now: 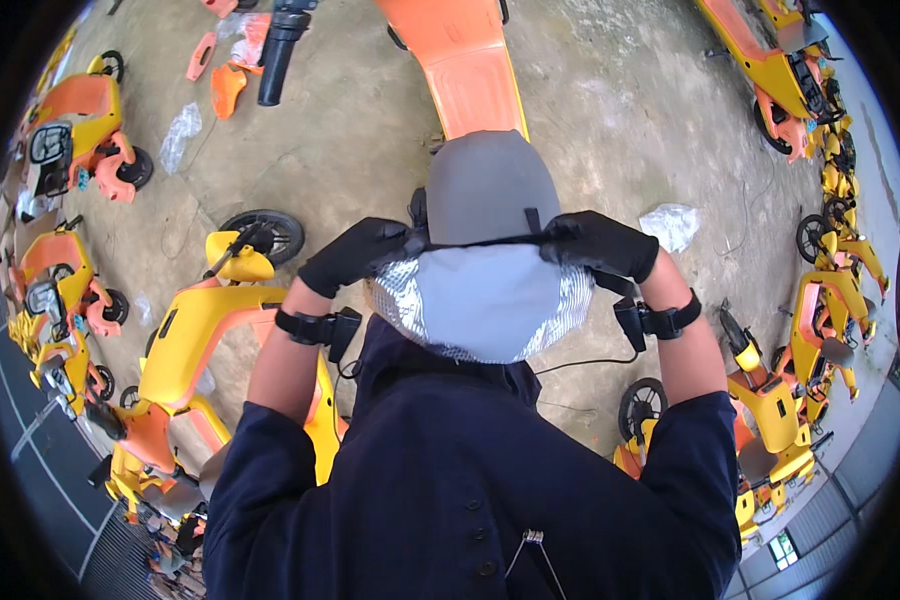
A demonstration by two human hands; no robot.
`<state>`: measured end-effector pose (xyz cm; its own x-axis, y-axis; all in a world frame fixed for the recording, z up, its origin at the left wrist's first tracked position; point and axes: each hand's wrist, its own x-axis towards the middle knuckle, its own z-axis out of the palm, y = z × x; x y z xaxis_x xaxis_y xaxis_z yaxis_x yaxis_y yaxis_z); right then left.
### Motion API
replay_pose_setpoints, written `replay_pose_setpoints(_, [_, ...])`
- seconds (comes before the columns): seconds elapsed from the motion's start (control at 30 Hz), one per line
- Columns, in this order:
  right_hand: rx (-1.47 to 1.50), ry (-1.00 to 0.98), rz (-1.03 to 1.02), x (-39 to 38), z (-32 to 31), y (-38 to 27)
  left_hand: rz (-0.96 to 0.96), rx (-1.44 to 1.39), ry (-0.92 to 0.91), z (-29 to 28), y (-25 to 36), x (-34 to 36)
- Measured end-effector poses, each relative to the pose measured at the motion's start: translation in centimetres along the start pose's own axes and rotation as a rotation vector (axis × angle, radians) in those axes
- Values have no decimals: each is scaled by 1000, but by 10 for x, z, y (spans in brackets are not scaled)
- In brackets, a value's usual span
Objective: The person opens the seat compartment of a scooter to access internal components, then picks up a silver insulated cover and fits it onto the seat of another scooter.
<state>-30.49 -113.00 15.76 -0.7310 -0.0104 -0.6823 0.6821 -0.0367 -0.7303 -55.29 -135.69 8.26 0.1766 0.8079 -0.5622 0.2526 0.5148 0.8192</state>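
Both hands wear black gloves and grip a grey cover with shiny silver, foil-like sides [495,300]. My left hand [363,254] is closed on its left edge, and my right hand [602,246] is closed on the right edge. Between them runs a dark band along the cover's far edge. Just beyond that band is the rounded grey seat [490,185] of an orange and yellow scooter [470,80], whose body stretches away from me. My fingertips are partly hidden in the cover's folds.
Yellow and orange scooters [195,340] stand close on my left, with others [775,415] along the right. On the concrete floor lie orange panels [227,90] and clear plastic wrap [180,138]. A black handlebar grip [283,60] juts in at the top.
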Motion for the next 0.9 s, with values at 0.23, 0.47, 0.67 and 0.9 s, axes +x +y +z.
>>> replay_pose_setpoints(0.23, [81,460,-5,82,-27,66,-12,-456,506,2,-37,113])
replay_pose_setpoints(0.47, [189,511,97,87,-33,89,-188,-642,23,-2,-64,131])
replay_pose_setpoints(0.67, [-42,-228,219,1,-32,62,153,-613,-212,36,-32,91])
replay_pose_setpoints(0.9, [290,371,312,40,-64,73,167,-655,73,15,-22,116])
